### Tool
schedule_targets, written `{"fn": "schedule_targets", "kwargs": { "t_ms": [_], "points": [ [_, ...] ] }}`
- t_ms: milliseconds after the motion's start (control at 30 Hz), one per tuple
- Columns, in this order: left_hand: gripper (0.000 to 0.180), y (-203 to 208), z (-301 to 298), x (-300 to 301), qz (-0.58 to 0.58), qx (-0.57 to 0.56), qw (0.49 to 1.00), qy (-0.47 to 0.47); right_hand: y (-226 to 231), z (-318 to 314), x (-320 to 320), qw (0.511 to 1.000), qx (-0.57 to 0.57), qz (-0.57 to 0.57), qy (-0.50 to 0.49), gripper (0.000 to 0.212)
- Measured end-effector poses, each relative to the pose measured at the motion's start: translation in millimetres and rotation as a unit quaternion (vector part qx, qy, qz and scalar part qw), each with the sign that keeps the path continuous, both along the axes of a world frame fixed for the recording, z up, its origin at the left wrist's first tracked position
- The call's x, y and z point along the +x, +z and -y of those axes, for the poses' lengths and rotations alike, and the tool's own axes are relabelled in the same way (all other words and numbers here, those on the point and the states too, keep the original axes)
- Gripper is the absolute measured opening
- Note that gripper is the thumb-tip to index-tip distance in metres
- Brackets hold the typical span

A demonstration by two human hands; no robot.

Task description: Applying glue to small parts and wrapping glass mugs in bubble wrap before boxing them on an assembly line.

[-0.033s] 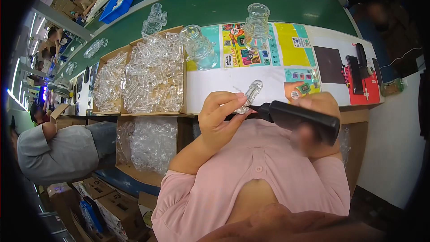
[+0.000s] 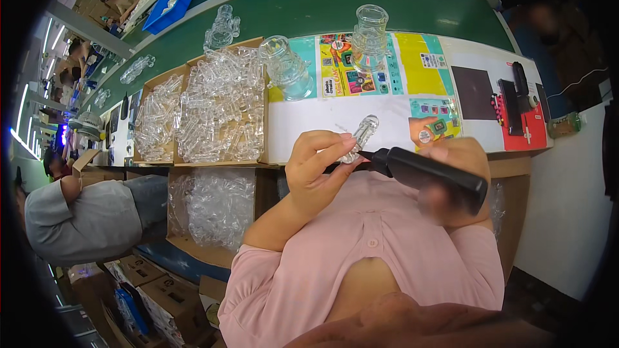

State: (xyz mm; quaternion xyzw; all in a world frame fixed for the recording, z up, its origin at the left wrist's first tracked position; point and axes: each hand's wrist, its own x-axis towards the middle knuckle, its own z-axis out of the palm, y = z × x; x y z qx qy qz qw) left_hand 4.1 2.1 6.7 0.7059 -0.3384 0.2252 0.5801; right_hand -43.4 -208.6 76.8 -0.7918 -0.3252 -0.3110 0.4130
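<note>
My left hand (image 2: 317, 169) pinches a small clear plastic piece (image 2: 365, 130), long with a rounded end, between thumb and fingers. In my right hand (image 2: 459, 161) lies a black squeeze bottle (image 2: 429, 171), its tapered nozzle pointing left. The nozzle tip is at the near end of the clear piece; whether it touches cannot be made out. Part of the right hand is blurred. Beyond the hands, a clear figure-shaped container (image 2: 287, 72) leans on the printed sheets, and a similar clear container (image 2: 370, 40) stands upright to its right.
Cardboard trays (image 2: 265, 113) full of clear pieces sit at the left. Below them, a carton (image 2: 255, 203) holds clear plastic. A black pouch (image 2: 510, 107) lies on a red sheet (image 2: 532, 130) at the right. Blue bins (image 2: 187, 1) stand far back, and a co-worker in grey (image 2: 87, 216) is at the left.
The black bottle's back end and my right hand have dipped slightly. My left hand and the clear piece look unmoved.
</note>
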Motion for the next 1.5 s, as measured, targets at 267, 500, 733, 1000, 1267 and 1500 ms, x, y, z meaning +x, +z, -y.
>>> {"fn": "schedule_targets", "kwargs": {
  "t_ms": [267,500,733,1000,1267,1500],
  "points": [
    [0.042,-4.1,-2.6,-6.3,-0.129,-0.019,0.99,-0.061,2.2,0.1,-11.1,0.998,-0.024,0.005,0.064,0.042],
    [0.042,-1.4,-1.4,-10.8,-0.381,-0.229,0.866,-0.229,-10.9,3.2,-10.5,0.994,0.056,0.019,0.094,0.042],
    [0.041,-2.6,-3.7,-11.2,-0.417,-0.238,0.841,-0.251,-9.3,3.4,-8.9,0.989,0.044,0.029,0.135,0.04],
    [0.038,-3.8,-1.2,-11.3,-0.38,-0.238,0.867,-0.216,-13.5,-2.9,-0.9,0.976,-0.029,0.161,0.141,0.043],
    [0.037,-4.5,-2.2,-7.8,-0.332,-0.21,0.901,-0.184,-15.3,-4.1,-1.0,0.974,-0.06,0.178,0.128,0.046],
    [0.037,-7.4,-3.6,-5.3,-0.236,-0.165,0.944,-0.158,-11.7,-5.5,-4.8,0.98,-0.044,0.15,0.119,0.045]
  ]
}}
